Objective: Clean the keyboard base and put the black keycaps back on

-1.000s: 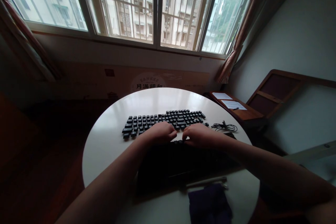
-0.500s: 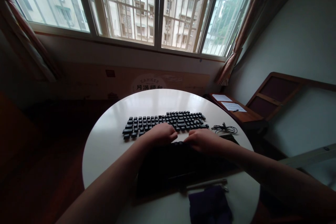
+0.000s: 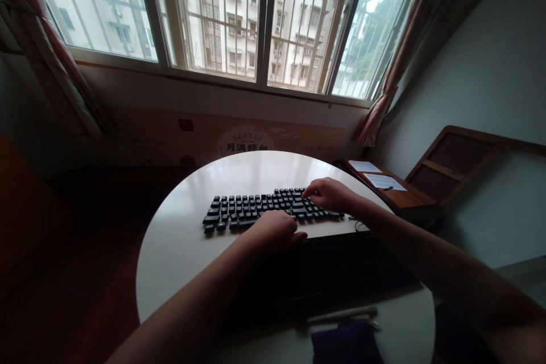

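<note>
Rows of loose black keycaps (image 3: 232, 207) lie laid out in keyboard order across the white round table. On the near side of them sits a dark keyboard body (image 3: 315, 273), its surface too dark to make out in detail. My left hand (image 3: 277, 230) is closed at the keyboard's far edge, with its thumb pointing right and the other fingers hidden beneath the hand. Over the right part of the keycap rows, my right hand (image 3: 328, 193) reaches down with thumb and finger pinched together at a keycap. The fingertips are small and partly blurred there.
A coiled black cable (image 3: 360, 226) lies beyond the keyboard, partly behind my right forearm. Nearer me are a thin metallic rod-like tool (image 3: 341, 315) and a dark purple cloth (image 3: 345, 344). Papers (image 3: 384, 182) and a pen rest on a wooden chair to the right.
My right hand has moved from the keyboard's far edge up and away to the keycap rows. My left hand stays at the keyboard edge. The view has shifted slightly.
</note>
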The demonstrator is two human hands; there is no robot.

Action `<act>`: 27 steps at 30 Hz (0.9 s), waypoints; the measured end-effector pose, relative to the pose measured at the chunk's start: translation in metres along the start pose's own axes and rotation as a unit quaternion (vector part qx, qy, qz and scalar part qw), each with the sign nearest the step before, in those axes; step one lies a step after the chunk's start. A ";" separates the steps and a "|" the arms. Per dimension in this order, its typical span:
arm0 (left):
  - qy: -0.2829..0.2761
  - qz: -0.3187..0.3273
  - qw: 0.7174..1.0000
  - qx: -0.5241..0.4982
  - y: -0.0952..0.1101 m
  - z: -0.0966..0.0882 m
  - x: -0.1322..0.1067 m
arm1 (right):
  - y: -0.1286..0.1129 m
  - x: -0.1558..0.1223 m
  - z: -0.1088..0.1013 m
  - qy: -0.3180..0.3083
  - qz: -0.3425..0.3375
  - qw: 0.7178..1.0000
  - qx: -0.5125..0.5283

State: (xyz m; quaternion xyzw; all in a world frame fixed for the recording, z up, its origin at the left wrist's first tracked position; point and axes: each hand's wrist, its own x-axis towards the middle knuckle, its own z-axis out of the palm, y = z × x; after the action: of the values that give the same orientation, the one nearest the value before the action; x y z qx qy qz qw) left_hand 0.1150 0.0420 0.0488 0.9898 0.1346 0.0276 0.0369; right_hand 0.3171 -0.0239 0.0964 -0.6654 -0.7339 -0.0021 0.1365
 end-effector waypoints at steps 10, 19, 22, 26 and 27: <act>0.006 -0.017 1.000 0.006 0.001 0.012 0.007 | 0.015 0.114 0.037 -0.056 0.021 0.995 -0.076; 0.015 -0.015 1.000 -0.023 0.000 0.009 0.006 | 0.025 0.145 0.064 -0.138 -0.005 0.989 -0.059; 0.012 -0.011 0.999 -0.028 -0.001 0.008 0.006 | 0.029 0.148 0.066 -0.150 -0.008 0.987 -0.051; 0.022 -0.003 0.999 -0.027 -0.001 0.009 0.006 | 0.029 0.150 0.069 -0.165 -0.017 0.985 -0.041; 0.026 -0.003 0.999 -0.027 -0.001 0.010 0.006 | 0.028 0.151 0.070 -0.166 -0.019 0.985 -0.041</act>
State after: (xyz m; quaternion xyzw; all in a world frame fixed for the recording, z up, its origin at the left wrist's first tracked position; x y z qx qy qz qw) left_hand 0.1211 0.0438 0.0392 0.9870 0.1377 0.0564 0.0602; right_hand 0.3190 0.1394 0.0541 -0.6475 -0.7582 0.0755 -0.0145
